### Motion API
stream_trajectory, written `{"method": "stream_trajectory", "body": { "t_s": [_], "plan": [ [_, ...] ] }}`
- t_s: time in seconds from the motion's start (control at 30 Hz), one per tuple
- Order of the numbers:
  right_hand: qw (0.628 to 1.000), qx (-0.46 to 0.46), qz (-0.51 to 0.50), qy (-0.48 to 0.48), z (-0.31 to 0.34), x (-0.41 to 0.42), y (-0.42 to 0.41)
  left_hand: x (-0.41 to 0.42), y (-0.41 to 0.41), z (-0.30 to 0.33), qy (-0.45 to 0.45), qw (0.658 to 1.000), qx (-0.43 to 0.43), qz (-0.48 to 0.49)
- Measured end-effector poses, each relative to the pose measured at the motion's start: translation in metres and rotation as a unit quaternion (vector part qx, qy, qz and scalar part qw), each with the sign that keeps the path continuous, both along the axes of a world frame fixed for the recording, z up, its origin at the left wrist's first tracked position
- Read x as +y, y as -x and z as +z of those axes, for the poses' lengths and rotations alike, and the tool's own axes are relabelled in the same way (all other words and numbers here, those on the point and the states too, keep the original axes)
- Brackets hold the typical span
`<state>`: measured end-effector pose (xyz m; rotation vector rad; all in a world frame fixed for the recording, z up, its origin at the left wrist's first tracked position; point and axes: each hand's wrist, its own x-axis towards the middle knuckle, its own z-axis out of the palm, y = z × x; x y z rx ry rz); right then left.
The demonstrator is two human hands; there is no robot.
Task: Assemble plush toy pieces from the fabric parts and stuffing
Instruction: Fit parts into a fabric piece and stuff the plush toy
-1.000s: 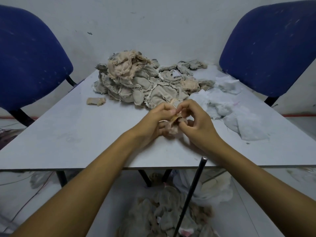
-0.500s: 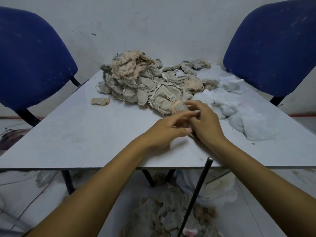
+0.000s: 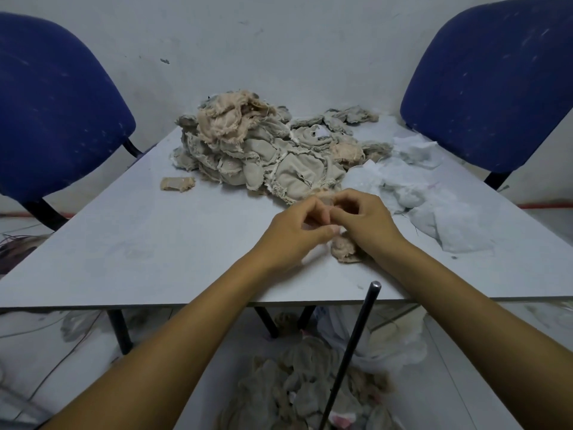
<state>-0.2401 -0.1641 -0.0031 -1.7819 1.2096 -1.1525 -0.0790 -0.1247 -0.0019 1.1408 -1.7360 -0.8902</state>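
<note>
Your small plush piece (image 3: 342, 248) sits near the front edge of the bench (image 3: 155, 243), partly under your right wrist. It is a rounded, fuzzy lump of pinkish-beige fabric with a frayed rim. Its upper end rises into your fingers, so its long axis runs roughly from you toward the far wall, though your hands hide most of it.

Your left hand (image 3: 294, 232) and right hand (image 3: 366, 221) meet just above that lump. Each grip is curled inward, fingertips pressed together on the top of the piece, thumbs close against each other. What lies between the fingertips is too hidden to name further.

Just beyond your knuckles lies the fabric pile (image 3: 263, 150), a loose mound of grey-beige cut parts with ragged, thready edges and pale seam lines. On top sits a crumpled peach layer with fringed borders. To its right, white stuffing (image 3: 434, 200) spreads across the bench in soft, wispy sheets, touching the pile's edge. 1 stray scrap (image 3: 177, 184), flat, tan and frayed, lies apart on the left of the pile.

The bench top is smooth, matte and pale grey. A thin black rod (image 3: 356, 346) leans up to its front edge, tilted. Below, on the floor, more beige fabric (image 3: 304, 386) is heaped. 2 blue upholstered chairs, the left chair (image 3: 55, 113) and the right chair (image 3: 496, 82), flank the bench against a white wall.
</note>
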Motion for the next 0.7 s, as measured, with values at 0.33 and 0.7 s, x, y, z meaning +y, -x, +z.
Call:
{"method": "stream_trajectory", "body": {
  "t_s": [0.33,0.7],
  "plan": [
    [0.997,-0.032,0.064,0.015,-0.002,0.0,0.011,-0.002,0.0,-0.003,0.052,0.992,0.052,0.104],
    [0.977,-0.016,0.214,0.005,0.006,0.006,0.019,-0.004,-0.01,0.006,-0.043,0.989,0.13,0.048]
  ]
}}
